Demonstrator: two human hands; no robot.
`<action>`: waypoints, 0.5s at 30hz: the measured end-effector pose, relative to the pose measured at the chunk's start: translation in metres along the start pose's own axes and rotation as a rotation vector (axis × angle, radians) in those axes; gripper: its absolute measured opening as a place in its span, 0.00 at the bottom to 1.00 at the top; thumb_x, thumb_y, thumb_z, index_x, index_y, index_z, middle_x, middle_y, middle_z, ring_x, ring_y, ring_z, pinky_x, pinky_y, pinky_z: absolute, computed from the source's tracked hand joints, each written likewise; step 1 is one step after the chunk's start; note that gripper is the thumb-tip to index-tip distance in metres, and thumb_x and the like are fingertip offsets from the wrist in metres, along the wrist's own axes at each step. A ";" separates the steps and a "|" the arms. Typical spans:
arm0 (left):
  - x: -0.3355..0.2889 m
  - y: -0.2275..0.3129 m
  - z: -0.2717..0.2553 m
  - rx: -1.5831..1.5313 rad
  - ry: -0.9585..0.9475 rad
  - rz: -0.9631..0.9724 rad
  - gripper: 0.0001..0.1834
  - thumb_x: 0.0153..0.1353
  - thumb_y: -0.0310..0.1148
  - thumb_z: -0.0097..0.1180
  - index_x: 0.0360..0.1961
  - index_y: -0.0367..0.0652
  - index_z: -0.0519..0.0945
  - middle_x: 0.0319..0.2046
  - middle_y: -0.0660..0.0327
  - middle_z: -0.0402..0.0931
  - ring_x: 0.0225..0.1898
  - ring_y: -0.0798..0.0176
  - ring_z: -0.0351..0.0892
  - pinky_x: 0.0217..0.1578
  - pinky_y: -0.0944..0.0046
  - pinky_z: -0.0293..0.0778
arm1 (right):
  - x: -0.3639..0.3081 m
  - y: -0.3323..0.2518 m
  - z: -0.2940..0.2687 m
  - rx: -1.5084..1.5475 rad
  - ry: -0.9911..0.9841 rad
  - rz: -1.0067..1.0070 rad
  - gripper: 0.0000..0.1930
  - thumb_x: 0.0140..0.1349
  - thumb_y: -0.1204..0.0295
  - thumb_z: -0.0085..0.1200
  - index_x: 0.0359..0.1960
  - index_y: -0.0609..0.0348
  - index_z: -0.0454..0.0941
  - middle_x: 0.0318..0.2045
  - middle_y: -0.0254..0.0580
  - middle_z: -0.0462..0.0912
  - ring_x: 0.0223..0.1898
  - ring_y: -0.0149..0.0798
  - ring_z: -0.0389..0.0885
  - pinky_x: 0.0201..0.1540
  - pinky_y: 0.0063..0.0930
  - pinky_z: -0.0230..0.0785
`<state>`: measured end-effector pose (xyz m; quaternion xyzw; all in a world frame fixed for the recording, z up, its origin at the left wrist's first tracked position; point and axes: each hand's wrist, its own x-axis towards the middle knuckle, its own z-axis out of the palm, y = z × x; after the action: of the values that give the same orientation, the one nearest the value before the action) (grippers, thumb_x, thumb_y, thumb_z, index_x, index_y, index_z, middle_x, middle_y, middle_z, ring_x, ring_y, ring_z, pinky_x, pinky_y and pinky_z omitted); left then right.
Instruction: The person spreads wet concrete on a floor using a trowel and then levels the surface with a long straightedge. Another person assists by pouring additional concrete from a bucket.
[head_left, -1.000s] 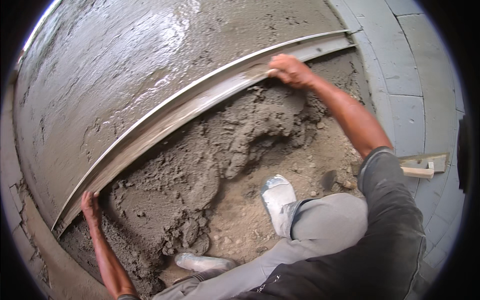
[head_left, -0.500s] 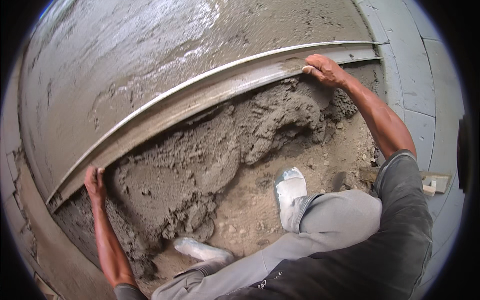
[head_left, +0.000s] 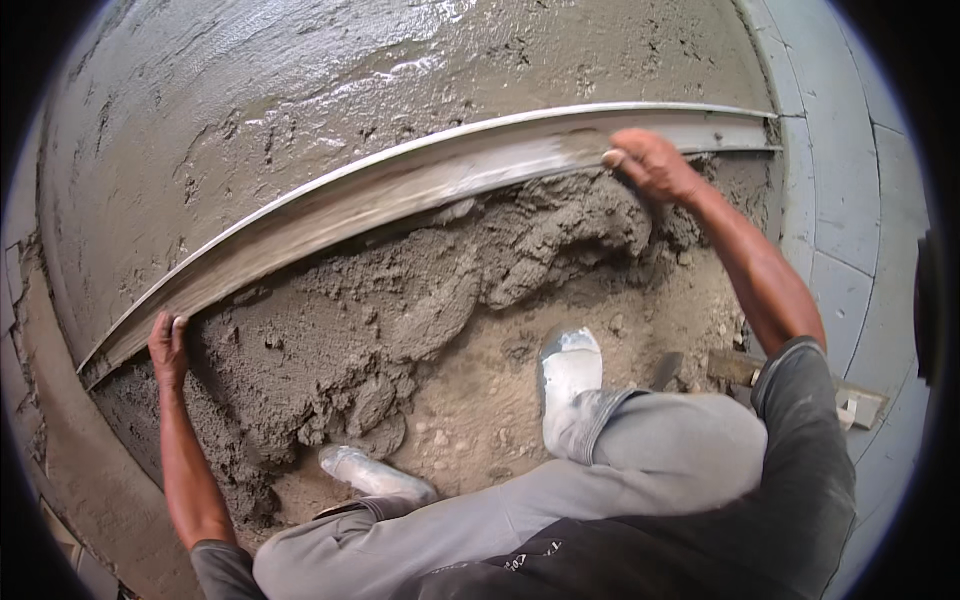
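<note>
A long light-metal screed bar [head_left: 470, 160], channel-shaped and smeared with cement, spans the wet mortar from left to right. Near its left end my left hand [head_left: 168, 345] is closed on the near edge, fingers and thumb bent over it. Toward the right end my right hand [head_left: 652, 168] is closed around the same edge, partly hiding the bar there. Beyond the bar lies a levelled, shiny grey mortar surface [head_left: 300, 130]. On the near side, rough heaped mortar [head_left: 430, 290] sits against and below it.
My feet, in whitish mortar-stained coverings [head_left: 572, 370], stand on sandy, gritty ground [head_left: 490, 400]. Grey tiles [head_left: 845, 210] border the right side. A wooden piece and a flat tool [head_left: 862, 408] lie by my right elbow. A mortar-covered ledge [head_left: 90, 470] runs along the left.
The view has turned a little, shifting the bar's right end lower and my left hand up and left in the picture. Both hands keep hold of the bar.
</note>
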<state>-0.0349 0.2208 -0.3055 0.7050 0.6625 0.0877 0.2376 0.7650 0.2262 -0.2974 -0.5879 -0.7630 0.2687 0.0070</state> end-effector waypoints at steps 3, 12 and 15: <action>0.000 0.033 0.009 -0.012 -0.022 -0.068 0.14 0.66 0.34 0.55 0.28 0.36 0.67 0.25 0.58 0.59 0.28 0.64 0.60 0.32 0.69 0.61 | -0.003 0.012 -0.008 -0.006 -0.156 0.036 0.21 0.71 0.51 0.41 0.32 0.56 0.71 0.30 0.43 0.74 0.36 0.44 0.73 0.43 0.43 0.69; -0.007 0.026 0.012 -0.062 -0.009 0.026 0.12 0.65 0.32 0.56 0.28 0.36 0.69 0.23 0.60 0.62 0.27 0.66 0.62 0.32 0.67 0.64 | -0.009 0.005 -0.006 0.165 -0.218 0.127 0.20 0.71 0.53 0.42 0.31 0.57 0.71 0.28 0.40 0.74 0.33 0.39 0.72 0.39 0.39 0.69; -0.009 0.029 -0.004 0.079 -0.091 -0.078 0.13 0.65 0.33 0.55 0.29 0.36 0.69 0.22 0.59 0.60 0.27 0.66 0.61 0.31 0.67 0.63 | -0.015 0.007 0.001 0.060 -0.099 -0.035 0.20 0.72 0.54 0.40 0.34 0.58 0.74 0.30 0.42 0.74 0.36 0.40 0.73 0.42 0.39 0.70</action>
<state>-0.0122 0.2131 -0.2873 0.6907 0.6809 0.0202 0.2427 0.7753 0.2138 -0.2967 -0.5600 -0.7641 0.3202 -0.0083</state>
